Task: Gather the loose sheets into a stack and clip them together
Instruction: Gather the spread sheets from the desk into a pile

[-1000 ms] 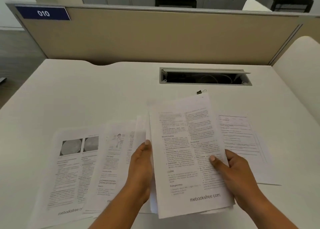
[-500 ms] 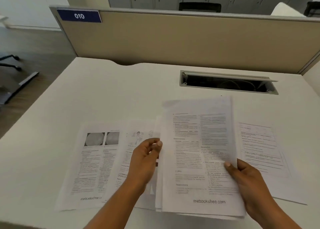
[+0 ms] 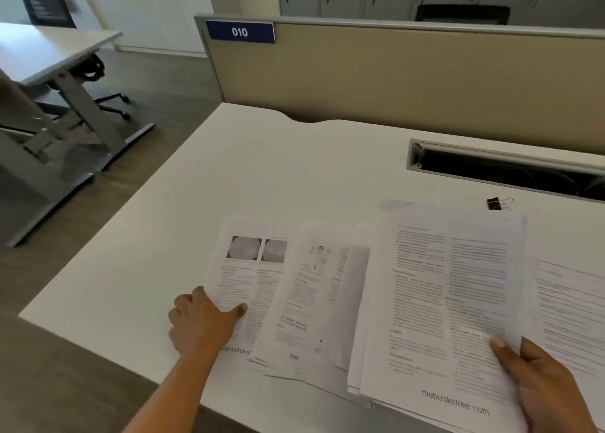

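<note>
Printed sheets lie spread over the white desk (image 3: 262,177). My right hand (image 3: 543,380) grips a gathered stack of sheets (image 3: 438,301) at its lower right corner, thumb on top. My left hand (image 3: 203,321) rests on the left edge of the leftmost sheet (image 3: 248,269), the one with two round grey pictures, thumb lying on the page. Another loose sheet (image 3: 304,301) overlaps it in the middle. One more sheet (image 3: 569,308) lies flat to the right, partly under the stack. A black binder clip (image 3: 497,203) sits on the desk behind the stack.
An open cable slot (image 3: 510,174) is set into the desk behind the papers. A beige partition (image 3: 409,76) with a blue "010" label (image 3: 240,32) closes the far side. The desk's left edge drops to the floor, where another desk (image 3: 49,49) and a chair base stand.
My left hand has let go of the stack's left side and moved left onto the leftmost sheet. The view has swung left. The binder clip is back in sight.
</note>
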`<state>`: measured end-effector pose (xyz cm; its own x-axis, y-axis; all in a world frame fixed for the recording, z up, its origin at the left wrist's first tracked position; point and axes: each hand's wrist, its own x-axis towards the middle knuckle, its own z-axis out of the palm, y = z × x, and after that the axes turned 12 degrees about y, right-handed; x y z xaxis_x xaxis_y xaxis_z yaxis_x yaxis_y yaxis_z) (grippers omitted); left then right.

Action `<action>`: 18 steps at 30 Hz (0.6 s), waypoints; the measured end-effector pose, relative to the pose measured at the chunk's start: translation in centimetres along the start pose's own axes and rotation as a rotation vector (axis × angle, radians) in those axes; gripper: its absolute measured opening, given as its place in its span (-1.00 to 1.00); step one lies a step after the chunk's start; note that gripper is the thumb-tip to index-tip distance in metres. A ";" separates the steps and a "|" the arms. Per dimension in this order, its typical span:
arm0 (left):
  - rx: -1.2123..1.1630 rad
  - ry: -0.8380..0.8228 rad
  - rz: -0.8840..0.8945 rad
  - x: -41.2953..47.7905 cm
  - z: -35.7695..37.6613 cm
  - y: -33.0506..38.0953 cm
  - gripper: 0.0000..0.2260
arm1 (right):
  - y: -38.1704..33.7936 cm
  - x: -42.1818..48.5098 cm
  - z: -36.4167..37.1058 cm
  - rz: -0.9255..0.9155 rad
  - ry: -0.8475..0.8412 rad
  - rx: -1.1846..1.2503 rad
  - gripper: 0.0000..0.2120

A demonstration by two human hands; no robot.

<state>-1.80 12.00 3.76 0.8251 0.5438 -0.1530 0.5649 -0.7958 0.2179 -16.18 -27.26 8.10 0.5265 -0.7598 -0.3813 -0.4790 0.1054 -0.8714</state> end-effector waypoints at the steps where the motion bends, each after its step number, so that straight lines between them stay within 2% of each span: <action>1: -0.030 0.000 -0.010 0.1 0.2 0.1 -0.12 | 0.0 0.0 0.2 0.007 -0.001 0.008 -0.92; 4: -0.217 -0.021 -0.072 0.4 0.2 0.5 -0.08 | -0.4 -0.3 0.4 0.034 -0.021 0.044 -0.95; 5: -0.271 -0.030 -0.084 0.6 0.3 0.6 -0.08 | -0.5 -0.4 0.4 0.037 -0.051 0.048 -0.80; 7: -0.329 -0.049 -0.088 0.8 0.3 0.8 -0.10 | -0.1 0.0 0.1 0.018 -0.053 0.044 -0.31; 8: -0.339 -0.060 -0.092 0.8 0.4 0.9 -0.14 | 0.0 0.2 0.1 0.005 -0.029 0.056 -0.23; 9: -0.339 -0.062 -0.088 1.0 0.5 0.9 -0.22 | 0.2 0.4 0.2 0.006 -0.036 0.056 -0.27; 10: -0.333 -0.054 -0.076 1.0 0.6 1.0 -0.35 | -0.1 0.1 0.2 0.002 -0.045 0.066 -0.43; 12: -0.362 -0.024 -0.028 1.3 0.5 1.1 -0.74 | -0.4 -0.2 0.3 0.009 -0.043 0.084 -0.90; 13: -0.403 -0.023 -0.007 1.4 0.4 1.1 -0.89 | -0.2 0.0 0.3 0.009 -0.054 0.083 -0.92; 16: -0.491 0.006 0.055 1.6 -0.8 1.2 -0.80 | -0.6 -0.4 0.3 -0.005 -0.041 0.059 -0.91; 18: -0.522 0.046 0.089 1.7 -2.3 1.1 -0.81 | -0.6 -0.3 0.2 -0.008 -0.040 0.059 -0.81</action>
<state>0.24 12.69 5.98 0.8625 0.5009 -0.0726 0.4099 -0.6071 0.6808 -15.93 -26.95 8.69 0.5585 -0.7343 -0.3858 -0.4333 0.1383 -0.8906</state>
